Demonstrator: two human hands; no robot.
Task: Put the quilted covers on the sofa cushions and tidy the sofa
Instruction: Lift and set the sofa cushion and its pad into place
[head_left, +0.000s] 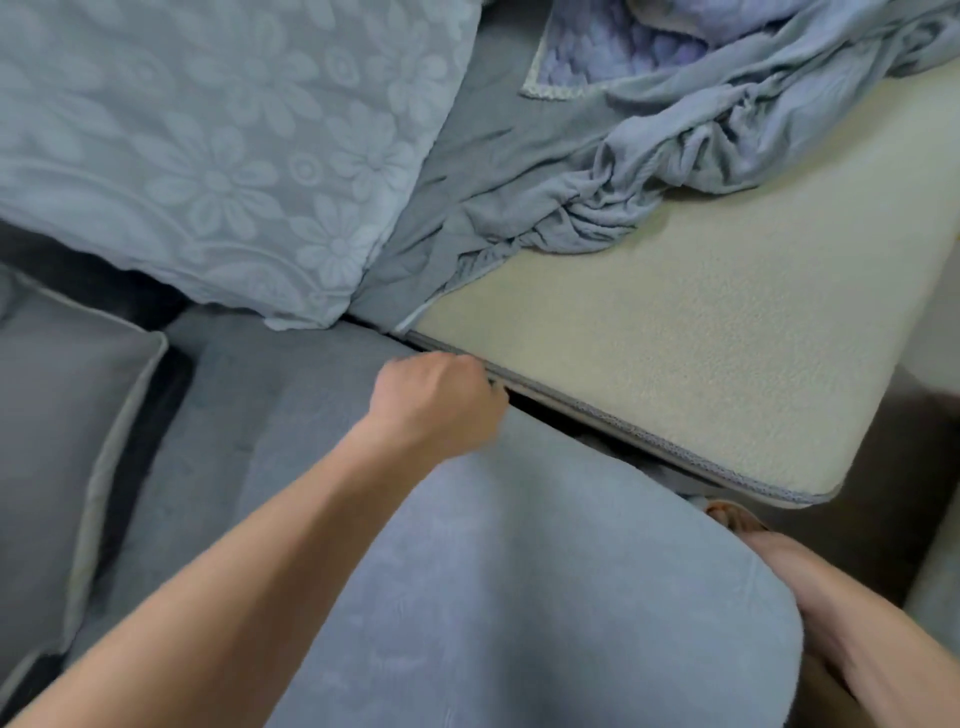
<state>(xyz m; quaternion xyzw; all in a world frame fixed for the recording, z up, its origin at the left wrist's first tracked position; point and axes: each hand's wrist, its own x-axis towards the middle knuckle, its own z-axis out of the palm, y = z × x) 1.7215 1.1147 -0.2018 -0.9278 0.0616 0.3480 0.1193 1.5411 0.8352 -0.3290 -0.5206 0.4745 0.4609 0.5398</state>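
Observation:
A seat cushion in a blue quilted cover (545, 597) fills the lower middle. My left hand (441, 395) is curled into a fist at its far edge and grips the cover's edge, right at the gap beside a bare beige cushion (701, 338) with grey piping. My right hand (769, 561) lies against the covered cushion's right corner, with its fingertips reaching toward the gap and its palm hidden behind the cushion. A loose blue cover (701, 130) lies crumpled on the far part of the beige cushion.
A back cushion with a pale blue floral cover (208, 156) leans at the upper left. A grey pillow with light piping (62, 441) lies at the left edge. Dark floor (893, 493) shows to the right of the beige cushion.

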